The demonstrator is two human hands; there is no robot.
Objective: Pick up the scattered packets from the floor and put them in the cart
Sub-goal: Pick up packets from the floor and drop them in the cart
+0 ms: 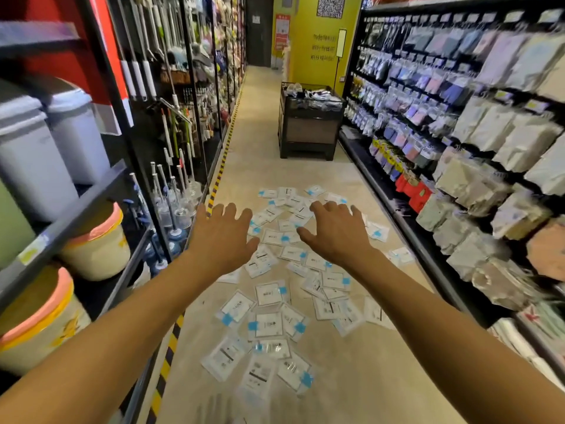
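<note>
The fingers (230, 211) of the left hand (223, 240) are spread apart and nearly straight, holding nothing. The fingers (331, 208) of the right hand (336, 237) are apart too and slightly bent at the tips, also empty. Both hands are palm down, thumbs pointing toward each other, at the ends of bare forearms that reach in from the near corners.

Below and beyond the hands, the flat clear plastic packets with white labels and blue corner tabs (269, 324) lie scattered on the beige tiled floor (351, 377) of a shop aisle. They overlap in a loose patch that runs from near to the middle of the aisle; neither hand touches any of them.

A strip of yellow-and-black striped tape (220, 169) runs along the floor at the foot of the dark metal shelving on the left (91, 191). That shelving carries grey plastic lidded bins (30, 160), cream buckets with pink rims (97, 243) and white-handled plungers (180, 209). On the right, a black rack (406, 215) is hung with blurred pale bagged goods (489, 133). Farther down the aisle, right of centre, stands a black open-topped display bin (308, 123), with a yellow wall (312, 41) behind it.
</note>
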